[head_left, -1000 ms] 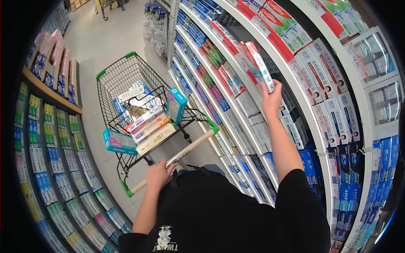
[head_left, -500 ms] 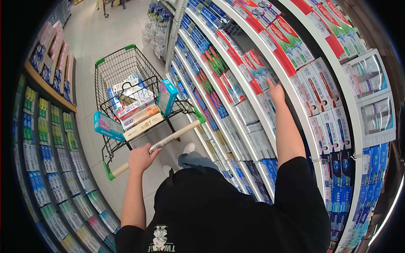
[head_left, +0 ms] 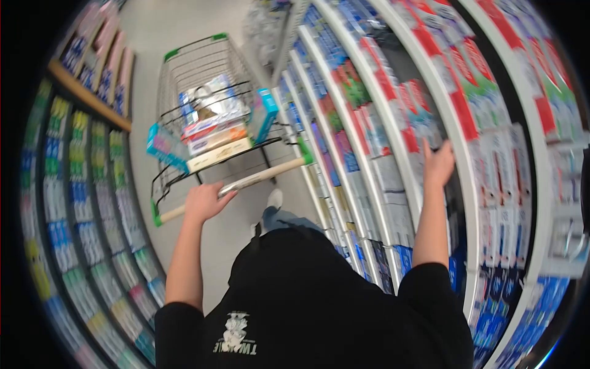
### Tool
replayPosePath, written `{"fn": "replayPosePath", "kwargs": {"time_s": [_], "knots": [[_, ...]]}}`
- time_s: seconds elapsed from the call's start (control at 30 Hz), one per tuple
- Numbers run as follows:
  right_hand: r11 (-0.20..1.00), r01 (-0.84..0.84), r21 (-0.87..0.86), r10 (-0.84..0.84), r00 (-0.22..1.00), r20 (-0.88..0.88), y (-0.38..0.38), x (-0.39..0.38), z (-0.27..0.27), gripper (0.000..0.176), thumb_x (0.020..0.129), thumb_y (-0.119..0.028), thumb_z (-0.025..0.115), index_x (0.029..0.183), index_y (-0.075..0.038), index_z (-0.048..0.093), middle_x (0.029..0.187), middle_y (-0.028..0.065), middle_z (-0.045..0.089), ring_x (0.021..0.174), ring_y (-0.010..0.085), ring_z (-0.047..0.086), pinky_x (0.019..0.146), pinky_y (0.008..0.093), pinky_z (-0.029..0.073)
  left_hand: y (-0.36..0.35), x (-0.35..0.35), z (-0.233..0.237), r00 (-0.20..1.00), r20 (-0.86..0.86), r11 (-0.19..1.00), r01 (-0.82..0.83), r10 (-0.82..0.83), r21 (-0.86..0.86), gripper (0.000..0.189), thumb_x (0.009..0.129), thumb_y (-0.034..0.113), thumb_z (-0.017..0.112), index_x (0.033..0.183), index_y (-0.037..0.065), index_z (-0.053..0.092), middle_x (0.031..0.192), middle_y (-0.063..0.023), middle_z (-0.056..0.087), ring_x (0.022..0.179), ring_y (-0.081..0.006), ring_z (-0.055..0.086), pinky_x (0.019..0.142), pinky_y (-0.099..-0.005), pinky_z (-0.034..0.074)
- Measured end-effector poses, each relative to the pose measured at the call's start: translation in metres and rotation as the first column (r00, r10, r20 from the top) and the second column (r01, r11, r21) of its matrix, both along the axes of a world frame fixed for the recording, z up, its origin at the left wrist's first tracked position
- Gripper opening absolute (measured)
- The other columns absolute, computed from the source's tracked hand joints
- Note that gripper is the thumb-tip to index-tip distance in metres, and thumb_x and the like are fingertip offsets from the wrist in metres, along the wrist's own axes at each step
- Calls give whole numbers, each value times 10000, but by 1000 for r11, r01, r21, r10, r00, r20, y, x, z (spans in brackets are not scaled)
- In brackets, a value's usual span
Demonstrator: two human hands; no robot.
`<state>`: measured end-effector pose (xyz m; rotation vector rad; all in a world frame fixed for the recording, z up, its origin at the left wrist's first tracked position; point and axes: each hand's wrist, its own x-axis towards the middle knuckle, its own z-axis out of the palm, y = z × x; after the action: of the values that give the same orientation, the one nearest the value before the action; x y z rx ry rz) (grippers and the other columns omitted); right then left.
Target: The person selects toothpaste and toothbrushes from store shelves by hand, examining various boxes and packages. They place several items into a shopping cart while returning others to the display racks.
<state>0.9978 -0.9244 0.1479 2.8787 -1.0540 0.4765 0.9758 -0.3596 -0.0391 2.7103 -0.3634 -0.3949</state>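
Observation:
My left hand point(head_left: 206, 200) is wrapped round the handle point(head_left: 264, 174) of a black wire shopping cart point(head_left: 203, 64) with green corners. Inside the cart lie several boxes, among them a cream box point(head_left: 219, 155) near the handle and a blue-and-white pack point(head_left: 215, 101) further in. A teal box point(head_left: 264, 114) stands at the cart's right side, another point(head_left: 167, 147) at its left. On the right, my right hand point(head_left: 438, 161) reaches into a shelf, fingers apart, just below red-and-green Colgate boxes point(head_left: 418, 101). Nothing shows in its fingers; the picture is blurred.
Curved white shelf edges point(head_left: 458, 123) with rows of toothpaste boxes point(head_left: 485, 80) fill the right side. A dark shelf unit point(head_left: 92, 203) with packs stands on the left, below a wooden-edged display point(head_left: 89, 95). Grey tiled floor point(head_left: 144, 74) runs between them.
The view has shifted, so the cart sits higher and the shelves further right. My right hand's fingers have spread wider, beside the Colgate boxes. My left hand stays on the handle.

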Motion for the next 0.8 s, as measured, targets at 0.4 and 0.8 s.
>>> {"fn": "replayPosePath", "kwargs": {"time_s": [0.4,0.8], "knots": [[148,-962,230,953,201,227,211,25,-167,394,932,-263,749,1259,-51,687,1260,152,696,1151,333,662,1014,452,508,-5,37,10,997,-74,1000,-22,21,-14,454,1012,519,598,987,95,761,975,-156,727,946,-364,702,815,-494,563],[-8,-927,374,999,-24,-38,221,54,-211,469,996,-576,594,878,-123,625,763,70,659,683,283,707,607,416,540,38,180,-142,949,265,873,-271,172,406,797,897,264,772,1577,108,386,1543,-126,498,1396,-351,489,1187,-530,363]]}}
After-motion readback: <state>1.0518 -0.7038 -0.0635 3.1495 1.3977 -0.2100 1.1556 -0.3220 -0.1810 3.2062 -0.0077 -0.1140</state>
